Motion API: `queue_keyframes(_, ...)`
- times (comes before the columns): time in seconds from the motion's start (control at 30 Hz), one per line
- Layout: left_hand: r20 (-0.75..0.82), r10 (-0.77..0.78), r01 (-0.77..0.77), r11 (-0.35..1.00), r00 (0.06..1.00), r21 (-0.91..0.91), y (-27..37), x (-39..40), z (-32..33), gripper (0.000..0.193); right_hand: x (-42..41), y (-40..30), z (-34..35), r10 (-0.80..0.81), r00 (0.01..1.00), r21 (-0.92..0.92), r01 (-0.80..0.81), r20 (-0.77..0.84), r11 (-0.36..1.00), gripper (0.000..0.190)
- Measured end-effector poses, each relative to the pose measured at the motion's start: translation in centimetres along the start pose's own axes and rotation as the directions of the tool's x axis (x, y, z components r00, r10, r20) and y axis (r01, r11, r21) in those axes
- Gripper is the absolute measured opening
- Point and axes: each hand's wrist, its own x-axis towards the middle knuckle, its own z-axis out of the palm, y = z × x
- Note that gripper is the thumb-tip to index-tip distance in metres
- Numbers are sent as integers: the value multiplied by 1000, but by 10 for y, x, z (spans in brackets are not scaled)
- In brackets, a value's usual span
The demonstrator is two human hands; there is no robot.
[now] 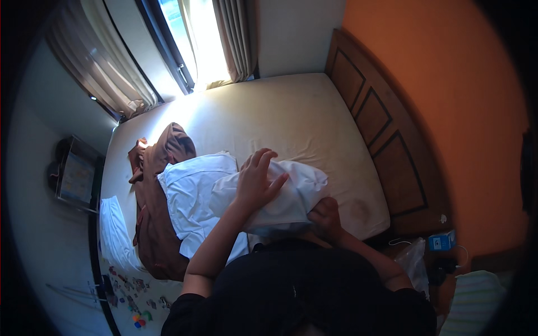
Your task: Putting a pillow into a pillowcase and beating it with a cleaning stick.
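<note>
A bunched white cloth garment (290, 201) lies in front of my body, over the near part of the bed. My left hand (258, 178) rests on or just above its top, palm down, with the fingers apart. At the garment's right end, my right hand (325, 214) is curled around a lower corner; its fingertips are partly hidden. Just left of it, partly under the garment, a white shirt-like garment (197, 176) is spread out. Brown clothing (157, 218) lies along that one's left side, heaped up at the far end.
A bare mattress (269, 109) reaches to a wooden headboard (378, 122) on the right. Another white cloth (119, 235) hangs at the left edge. Small toys (138, 321) are scattered at lower left. A blue box (441, 241) and a plastic bag (414, 256) are at right.
</note>
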Motion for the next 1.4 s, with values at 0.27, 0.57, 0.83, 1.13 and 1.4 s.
queue_keyframes(0.27,206,-134,122,990,969,73,-25,-26,37,52,-32,46,-20,298,942,-169,-322,-155,931,19)
queue_keyframes(0.57,165,-156,142,986,974,89,-36,-32,23,47,-33,28,-20,298,937,130,-323,182,937,10)
queue_keyframes(0.83,209,3,34,984,978,-175,1,-4,3,34,28,10,-19,628,773,444,-597,92,669,19)
queue_keyframes(1.13,536,105,-92,994,837,-51,36,34,36,27,25,7,-15,624,767,420,-619,146,664,18)
queue_keyframes(1.4,570,177,-87,980,802,-181,28,39,42,20,19,9,-22,629,765,444,-615,136,652,18)
